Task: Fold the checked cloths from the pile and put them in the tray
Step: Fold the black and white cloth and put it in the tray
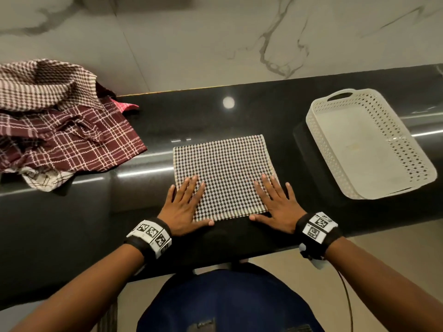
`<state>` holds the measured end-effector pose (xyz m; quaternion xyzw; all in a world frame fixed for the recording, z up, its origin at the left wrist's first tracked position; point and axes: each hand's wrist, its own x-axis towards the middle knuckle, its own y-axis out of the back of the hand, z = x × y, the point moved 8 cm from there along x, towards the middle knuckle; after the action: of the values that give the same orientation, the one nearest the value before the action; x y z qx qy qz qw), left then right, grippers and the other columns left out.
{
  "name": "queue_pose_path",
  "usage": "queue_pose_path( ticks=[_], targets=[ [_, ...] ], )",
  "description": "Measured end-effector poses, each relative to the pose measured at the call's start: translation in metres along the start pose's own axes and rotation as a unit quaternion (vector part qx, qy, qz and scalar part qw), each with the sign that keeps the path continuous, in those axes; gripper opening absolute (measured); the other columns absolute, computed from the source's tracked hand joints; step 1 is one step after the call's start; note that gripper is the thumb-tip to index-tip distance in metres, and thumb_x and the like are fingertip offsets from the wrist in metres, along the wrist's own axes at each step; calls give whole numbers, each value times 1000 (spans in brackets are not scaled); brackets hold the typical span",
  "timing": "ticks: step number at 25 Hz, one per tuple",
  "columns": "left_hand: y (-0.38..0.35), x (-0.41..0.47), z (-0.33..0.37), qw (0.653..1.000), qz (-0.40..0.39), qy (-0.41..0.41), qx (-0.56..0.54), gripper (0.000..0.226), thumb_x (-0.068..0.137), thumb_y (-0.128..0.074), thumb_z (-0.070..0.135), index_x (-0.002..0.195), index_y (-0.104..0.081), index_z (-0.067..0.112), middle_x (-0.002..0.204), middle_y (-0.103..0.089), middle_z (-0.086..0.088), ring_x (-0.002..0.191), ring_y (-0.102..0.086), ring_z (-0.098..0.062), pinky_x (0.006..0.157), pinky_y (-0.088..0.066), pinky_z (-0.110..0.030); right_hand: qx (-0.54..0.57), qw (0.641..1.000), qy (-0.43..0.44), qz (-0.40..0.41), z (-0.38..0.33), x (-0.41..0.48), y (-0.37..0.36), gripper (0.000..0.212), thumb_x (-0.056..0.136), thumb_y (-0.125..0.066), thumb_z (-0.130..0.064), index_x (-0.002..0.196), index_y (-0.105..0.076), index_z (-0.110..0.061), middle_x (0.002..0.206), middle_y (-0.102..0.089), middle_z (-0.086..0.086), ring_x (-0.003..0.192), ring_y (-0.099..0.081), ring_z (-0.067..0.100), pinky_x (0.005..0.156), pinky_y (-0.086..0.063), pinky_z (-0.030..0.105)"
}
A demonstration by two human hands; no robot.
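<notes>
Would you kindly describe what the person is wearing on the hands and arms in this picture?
The left hand and right hand are bare, with no gloves, and the forearms have no sleeves. Each wrist wears a black band, the left wristband and right wristband, carrying white blocks printed with black square-code markers. A thin dark cable trails from the right one.

A glossy black table (pixel 239 116) stands against a white marble wall (pixel 191 44) veined in grey. A round light reflection (pixel 228 102) shines on the table. Beige floor (pixel 395 238) lies below.
</notes>
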<state>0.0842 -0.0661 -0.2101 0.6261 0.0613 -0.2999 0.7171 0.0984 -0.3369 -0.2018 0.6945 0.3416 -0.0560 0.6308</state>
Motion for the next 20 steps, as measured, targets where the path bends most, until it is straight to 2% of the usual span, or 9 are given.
queue_pose_path(
  ticks=[2, 4, 5, 7, 9, 11, 13, 17, 20],
  targets=[
    [12, -2, 2, 999, 34, 26, -32, 99, 77, -12, 89, 156, -1, 31, 165, 11, 0, 151, 12, -22, 116, 18, -56, 34, 997, -17, 65, 6, 0, 22, 89, 85, -22, -83, 157, -16, -31, 166, -6, 2, 153, -2, 25, 120, 2, 58],
    [43, 8, 0, 990, 109, 47, -79, 66, 90, -27, 73, 138, -45, 31, 153, -32, -1, 145, -25, -24, 119, 1, -59, 75, 982, -30, 171, 10, 14, 62, 63, 91, -42, -66, 135, -53, -23, 142, -49, 6, 135, -40, 27, 113, -28, 52],
    [62, 19, -3, 983, 149, 51, -92, 49, 94, -38, 62, 126, -55, 30, 142, -44, 0, 137, -37, -24, 119, -12, -56, 105, 972, -31, 207, 12, 27, 82, 50, 93, -53, -54, 127, -59, -19, 132, -56, 6, 126, -48, 27, 108, -37, 48],
    [97, 46, -9, 973, 203, 50, -96, 32, 95, -52, 38, 122, -59, 23, 136, -50, -3, 129, -44, -25, 113, -31, -47, 153, 962, -10, 227, 11, 60, 115, 38, 93, -62, -28, 128, -59, -12, 131, -57, 10, 124, -51, 29, 107, -40, 42],
    [118, 75, -21, 974, 203, 73, -67, 41, 94, -54, 25, 134, -52, 17, 141, -47, -8, 131, -42, -28, 113, -31, -44, 153, 968, -8, 199, 15, 94, 135, 51, 91, -62, -15, 140, -49, -9, 143, -50, 13, 132, -46, 31, 113, -35, 41],
    [125, 96, -41, 979, 153, 127, -38, 52, 92, -57, 30, 141, -43, 18, 141, -45, -9, 133, -40, -31, 116, -26, -48, 116, 983, -29, 139, 24, 121, 147, 69, 87, -66, -18, 150, -37, -13, 149, -43, 13, 137, -39, 33, 115, -33, 45],
    [122, 107, -57, 983, 101, 151, -27, 53, 89, -61, 42, 135, -46, 24, 135, -49, -8, 129, -42, -31, 114, -28, -50, 55, 994, -46, 78, 37, 136, 151, 74, 82, -76, -30, 146, -41, -19, 142, -48, 10, 132, -40, 35, 110, -37, 50],
    [117, 119, -67, 991, 33, 123, -33, 46, 84, -67, 51, 119, -59, 23, 123, -53, -9, 121, -43, -31, 98, -42, -47, 52, 996, -60, -25, 46, 158, 145, 61, 74, -84, -41, 125, -62, -18, 123, -63, 7, 123, -51, 30, 102, -47, 42],
    [135, 118, -73, 987, 71, 111, -95, 41, 82, -73, 46, 112, -65, 19, 114, -59, -8, 111, -55, -29, 92, -49, -44, 72, 997, -39, -5, 44, 164, 159, 52, 73, -85, -37, 116, -68, -13, 112, -65, 7, 112, -60, 27, 90, -48, 32]
  ],
)
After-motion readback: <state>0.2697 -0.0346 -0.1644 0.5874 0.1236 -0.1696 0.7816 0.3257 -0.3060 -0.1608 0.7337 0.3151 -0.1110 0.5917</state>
